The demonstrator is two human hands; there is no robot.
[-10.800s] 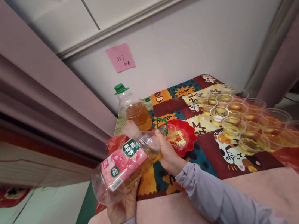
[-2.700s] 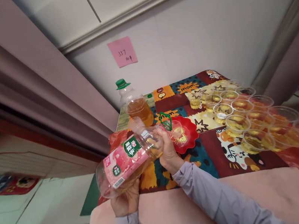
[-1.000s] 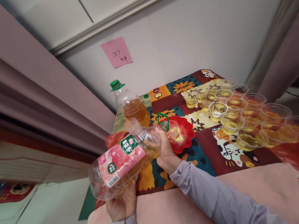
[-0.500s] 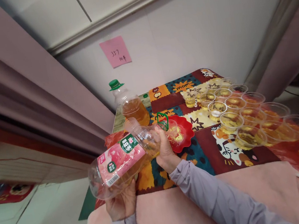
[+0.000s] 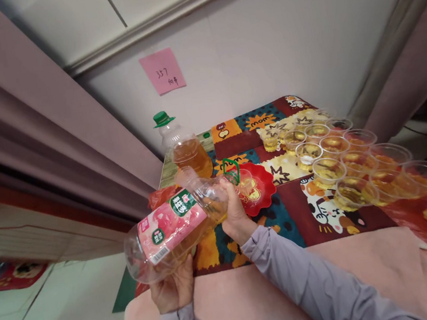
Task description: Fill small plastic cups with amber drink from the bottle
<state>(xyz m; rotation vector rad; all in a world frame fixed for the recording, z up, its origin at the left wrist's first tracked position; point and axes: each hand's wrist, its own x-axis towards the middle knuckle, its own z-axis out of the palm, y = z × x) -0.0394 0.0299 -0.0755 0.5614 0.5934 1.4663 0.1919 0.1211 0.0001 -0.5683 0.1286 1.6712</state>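
Clear plastic bottle (image 5: 171, 229) with a pink label, tipped almost on its side above the near left corner of the table, base low at the left, neck raised toward the right.

- Left hand (image 5: 173, 291): cupped under the base, fingers curled up against the plastic and bearing its weight.
- Right hand (image 5: 235, 216): wrapped tight round the shoulder near the neck, thumb side up. A green carry ring (image 5: 231, 170) stands up just above the knuckles.
- Contents: a little amber liquid pooled at the shoulder end; the rest of the body looks empty.
- The neck end sits just beside a small clear cup (image 5: 246, 183) on a red plate (image 5: 264, 189). The mouth is hidden by the hand, so flow cannot be confirmed.
- Behind: a second bottle (image 5: 185, 151), upright, green cap on, part filled with amber liquid.
- To the right: clear cups (image 5: 343, 161) holding amber liquid, packed close in rows on the patterned tablecloth (image 5: 328, 217).
- Wall: a pink note (image 5: 163, 71).
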